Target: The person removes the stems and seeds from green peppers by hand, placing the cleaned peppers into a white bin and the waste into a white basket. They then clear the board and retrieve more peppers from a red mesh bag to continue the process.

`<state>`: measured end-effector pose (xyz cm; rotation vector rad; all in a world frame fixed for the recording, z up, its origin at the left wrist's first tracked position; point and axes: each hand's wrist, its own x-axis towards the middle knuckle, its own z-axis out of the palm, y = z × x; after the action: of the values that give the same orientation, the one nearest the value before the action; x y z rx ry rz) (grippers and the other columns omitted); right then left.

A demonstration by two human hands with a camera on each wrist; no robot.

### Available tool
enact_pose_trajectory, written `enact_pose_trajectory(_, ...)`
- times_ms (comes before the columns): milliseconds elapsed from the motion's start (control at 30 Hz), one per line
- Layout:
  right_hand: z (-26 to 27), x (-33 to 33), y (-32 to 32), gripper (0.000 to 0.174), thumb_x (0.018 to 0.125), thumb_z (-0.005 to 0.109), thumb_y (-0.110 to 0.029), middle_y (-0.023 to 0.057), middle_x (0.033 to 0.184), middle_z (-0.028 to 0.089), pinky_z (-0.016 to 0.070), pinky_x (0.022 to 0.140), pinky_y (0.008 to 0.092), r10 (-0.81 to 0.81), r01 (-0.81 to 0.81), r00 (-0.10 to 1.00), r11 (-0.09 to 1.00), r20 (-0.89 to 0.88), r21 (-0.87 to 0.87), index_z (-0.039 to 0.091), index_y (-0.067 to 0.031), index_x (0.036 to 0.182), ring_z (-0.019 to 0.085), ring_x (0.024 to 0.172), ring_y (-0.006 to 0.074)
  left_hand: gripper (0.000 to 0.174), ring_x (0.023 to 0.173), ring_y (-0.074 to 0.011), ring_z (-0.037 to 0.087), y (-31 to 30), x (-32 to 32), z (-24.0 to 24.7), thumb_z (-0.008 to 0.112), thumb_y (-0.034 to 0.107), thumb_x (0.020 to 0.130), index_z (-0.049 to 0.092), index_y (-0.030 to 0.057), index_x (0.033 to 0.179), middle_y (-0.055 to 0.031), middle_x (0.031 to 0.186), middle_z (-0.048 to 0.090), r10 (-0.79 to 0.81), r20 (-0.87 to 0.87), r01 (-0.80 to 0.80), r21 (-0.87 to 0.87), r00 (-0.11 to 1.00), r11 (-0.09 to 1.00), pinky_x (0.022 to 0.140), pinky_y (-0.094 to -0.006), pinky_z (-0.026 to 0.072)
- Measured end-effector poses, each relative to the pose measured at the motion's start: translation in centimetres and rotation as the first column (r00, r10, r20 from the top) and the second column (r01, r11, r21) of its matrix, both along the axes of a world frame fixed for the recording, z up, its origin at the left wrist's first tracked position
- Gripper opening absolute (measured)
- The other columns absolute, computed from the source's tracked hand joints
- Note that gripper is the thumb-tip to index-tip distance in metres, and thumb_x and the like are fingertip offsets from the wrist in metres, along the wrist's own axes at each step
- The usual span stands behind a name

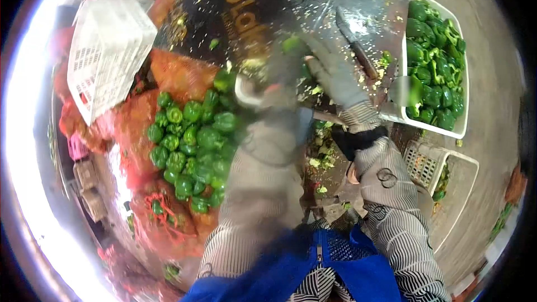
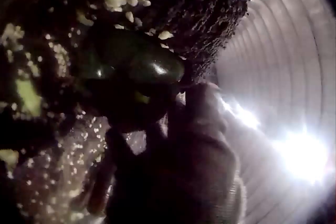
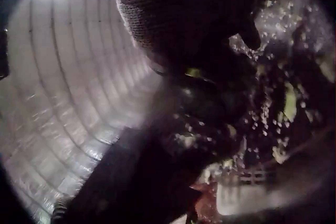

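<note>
From over here, I'd say that green pepper (image 2: 136, 64) would feel light but fairly stiff, a hollow thing whose glossy skin could slip and whose walls would crack under a hard squeeze; I'd take it round its broad shoulders, fingers and thumb on opposite sides. It sits low over the near part of the dark board (image 1: 201, 14), down by the hands. It looks deep green and smooth, rounded, with bright glints on it, though whether it's whole or cut I can't tell. The left hand (image 1: 279, 75) is a blur; its fingers touch the pepper's edge, but I can't tell whether they clamp it. The right hand (image 1: 338, 75), gloved, has its long fingers stretched out close together. A knife (image 1: 356, 46) lies on the board's right side.
</note>
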<state>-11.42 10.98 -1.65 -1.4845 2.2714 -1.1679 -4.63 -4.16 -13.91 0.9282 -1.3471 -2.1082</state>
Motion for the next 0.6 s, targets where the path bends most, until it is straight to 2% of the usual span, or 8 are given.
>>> enact_pose_trajectory(67,-2.2,0.2,-0.9,0.049,0.096,0.051,-0.037,0.0216,0.139,0.048,0.0354,0.110,0.0452,-0.052,0.062,0.991,0.995,0.122,-0.083,0.047,-0.0120,0.139,0.044,0.130,0.0367,0.057,0.104,-0.0270,0.063,-1.7,-0.3,-2.9,0.072,0.021,0.082,0.050,0.0112,0.134,-0.0113,0.114,0.064,0.293,0.458,0.498,-0.864,0.840,-0.078,0.090,-0.0366,0.0540)
enact_pose_trajectory(100,-2.3,0.5,-1.0,0.050,0.096,0.052,-0.037,0.0212,0.139,0.048,0.0348,0.111,0.0451,-0.065,0.079,0.989,0.992,0.134,-0.102,0.047,-0.0124,0.139,0.044,0.130,0.0369,0.057,0.104,-0.0270,0.063,-1.3,0.1,0.5,0.072,0.021,0.082,0.050,0.0112,0.134,-0.0113,0.114,0.064,0.278,0.449,0.489,-0.868,0.849,-0.090,0.090,-0.0366,0.0540)
enact_pose_trajectory(200,-3.0,0.6,-1.3,0.054,0.094,0.056,-0.040,0.0200,0.140,0.048,0.0377,0.110,0.0445,-0.073,0.093,0.988,0.985,0.137,-0.145,0.047,-0.0133,0.140,0.049,0.126,0.0371,0.054,0.109,-0.0248,0.060,0.8,3.6,9.0,0.068,0.006,0.081,0.051,0.0121,0.132,-0.0127,0.114,0.063,-0.033,0.447,0.446,-0.878,0.894,0.174,0.091,-0.0331,0.0536)
enact_pose_trajectory(233,-2.6,0.5,-1.1,0.057,0.094,0.057,-0.042,0.0200,0.136,0.051,0.0395,0.107,0.0412,-0.067,0.147,0.895,0.978,0.442,-0.149,0.046,-0.0107,0.140,0.051,0.124,0.0356,0.047,0.110,-0.0261,0.059,0.5,3.9,8.8,0.065,0.019,0.087,0.052,0.0074,0.130,-0.0146,0.117,0.060,-0.145,0.221,0.235,-0.465,0.964,0.854,0.095,-0.0350,0.0508)
enact_pose_trajectory(267,-2.5,0.3,-0.8,0.060,0.093,0.057,-0.043,0.0200,0.132,0.053,0.0412,0.104,0.0379,-0.044,0.196,0.712,0.971,0.701,-0.138,0.046,-0.0082,0.140,0.052,0.122,0.0342,0.047,0.110,-0.0275,0.058,1.0,4.0,10.1,0.062,0.032,0.093,0.052,0.0027,0.129,-0.0165,0.121,0.057,-0.039,-0.011,0.040,0.332,0.999,0.943,0.100,-0.0369,0.0481)
enact_pose_trajectory(333,-2.3,-1.1,0.0,0.056,0.088,0.065,-0.032,0.0207,0.122,0.059,0.0439,0.100,0.0364,-0.308,0.318,0.824,0.946,0.476,0.061,0.050,-0.0064,0.136,0.058,0.112,0.0326,0.052,0.103,-0.0186,0.062,3.3,5.3,11.7,0.068,0.001,0.080,0.054,0.0069,0.129,-0.0100,0.116,0.061,-0.219,-0.149,0.014,-0.797,0.964,0.604,0.086,-0.0330,0.0562)
enact_pose_trajectory(400,-3.8,-2.8,0.4,0.049,0.085,0.066,-0.024,0.0215,0.117,0.060,0.0446,0.098,0.0395,-0.351,0.309,0.891,0.934,0.288,0.181,0.054,-0.0044,0.129,0.058,0.108,0.0365,0.064,0.105,-0.0291,0.062,0.9,4.8,11.2,0.063,0.046,0.087,0.046,0.0052,0.134,-0.0202,0.126,0.055,-0.040,-0.305,0.148,0.341,0.952,0.928,0.085,-0.0370,0.0577)
enact_pose_trajectory(600,-3.1,-3.4,-0.3,0.038,0.086,0.063,-0.018,0.0188,0.109,0.061,0.0460,0.094,0.0424,-0.415,0.383,0.907,0.882,0.068,0.275,0.057,-0.0050,0.122,0.059,0.103,0.0353,0.064,0.113,-0.0306,0.058,2.4,6.0,14.0,0.061,0.043,0.088,0.043,0.0074,0.137,-0.0189,0.134,0.051,0.055,-0.376,0.074,0.322,0.925,0.944,0.090,-0.0393,0.0558)
